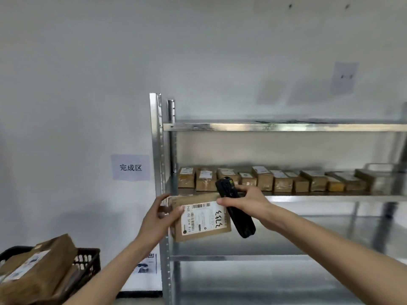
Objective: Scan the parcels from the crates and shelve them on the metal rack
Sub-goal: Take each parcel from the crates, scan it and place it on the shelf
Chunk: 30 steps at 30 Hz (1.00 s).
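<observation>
A brown cardboard parcel (201, 217) with a white shipping label and the handwritten number 2353 is held up in front of the metal rack (264, 127), near its left post. My left hand (161, 213) grips the parcel's left edge. My right hand (244, 202) grips a black handheld scanner (236, 209), and its thumb presses on the parcel's upper right corner. The scanner hangs over the parcel's right edge. A row of several small brown parcels (275, 180) lies on the rack's middle shelf, just behind my hands.
A black plastic crate (88, 263) at the lower left holds large brown parcels (37, 267). A paper sign (130, 167) hangs on the white wall left of the rack. The rack's lower shelves (242, 258) show bare metal. A metal basket (380, 167) stands at the shelf's right end.
</observation>
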Each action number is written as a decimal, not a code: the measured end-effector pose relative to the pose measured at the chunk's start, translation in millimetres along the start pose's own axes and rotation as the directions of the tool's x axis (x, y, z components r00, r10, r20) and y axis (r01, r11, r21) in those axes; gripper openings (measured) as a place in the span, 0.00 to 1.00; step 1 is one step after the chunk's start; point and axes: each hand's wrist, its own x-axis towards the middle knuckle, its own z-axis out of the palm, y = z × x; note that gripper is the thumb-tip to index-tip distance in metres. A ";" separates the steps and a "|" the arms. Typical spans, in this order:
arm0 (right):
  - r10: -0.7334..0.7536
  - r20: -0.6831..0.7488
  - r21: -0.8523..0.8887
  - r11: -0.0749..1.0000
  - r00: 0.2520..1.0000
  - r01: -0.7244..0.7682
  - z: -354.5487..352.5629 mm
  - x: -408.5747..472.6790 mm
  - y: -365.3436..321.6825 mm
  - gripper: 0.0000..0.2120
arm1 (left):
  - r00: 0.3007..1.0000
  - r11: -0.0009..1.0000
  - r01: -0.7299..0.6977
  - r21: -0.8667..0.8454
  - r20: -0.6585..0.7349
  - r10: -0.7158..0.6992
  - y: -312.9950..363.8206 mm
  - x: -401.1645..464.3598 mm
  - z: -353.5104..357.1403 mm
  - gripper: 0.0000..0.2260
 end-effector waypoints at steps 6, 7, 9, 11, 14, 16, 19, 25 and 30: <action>0.004 -0.131 -0.033 0.999 0.991 -0.008 -121.0 -28.3 37.9 0.17 | 0.997 0.995 -0.002 -0.098 0.081 0.010 33.9 6.6 127.2 0.20; 0.005 -0.158 -0.043 0.999 0.987 -0.012 -138.2 -34.3 45.2 0.16 | 0.998 0.990 0.005 -0.139 0.066 0.004 40.3 6.8 148.1 0.19; 0.011 -0.204 -0.074 0.997 0.979 -0.027 -168.6 -44.8 61.2 0.16 | 0.999 0.976 0.029 -0.215 0.049 -0.019 52.8 6.7 185.7 0.18; 0.023 -0.237 -0.104 0.993 0.971 -0.049 -199.4 -55.8 77.5 0.15 | 0.998 0.965 0.041 -0.259 0.061 -0.026 62.2 6.6 225.6 0.18; 0.038 -0.277 -0.121 0.990 0.960 -0.074 -239.6 -66.4 97.3 0.15 | 0.992 0.960 0.072 -0.271 0.122 -0.040 67.6 6.8 278.3 0.18; 0.045 -0.302 -0.108 0.991 0.952 -0.081 -259.3 -69.1 106.8 0.15 | 0.984 0.957 0.093 -0.273 0.175 -0.045 72.2 6.4 301.5 0.18; 0.045 -0.365 -0.098 0.991 0.930 -0.086 -292.0 -71.8 119.9 0.15 | 0.971 0.959 0.098 -0.267 0.238 -0.033 76.3 12.7 337.7 0.15; 0.069 -0.460 -0.229 0.954 0.885 -0.193 -347.7 -59.3 154.5 0.25 | 0.956 0.968 0.079 -0.238 0.292 -0.007 81.4 44.5 405.5 0.19; 0.072 -0.464 -0.542 0.766 0.883 -0.347 -388.2 -37.8 175.3 0.24 | 0.943 0.974 0.085 -0.209 0.333 -0.011 77.9 80.3 468.6 0.21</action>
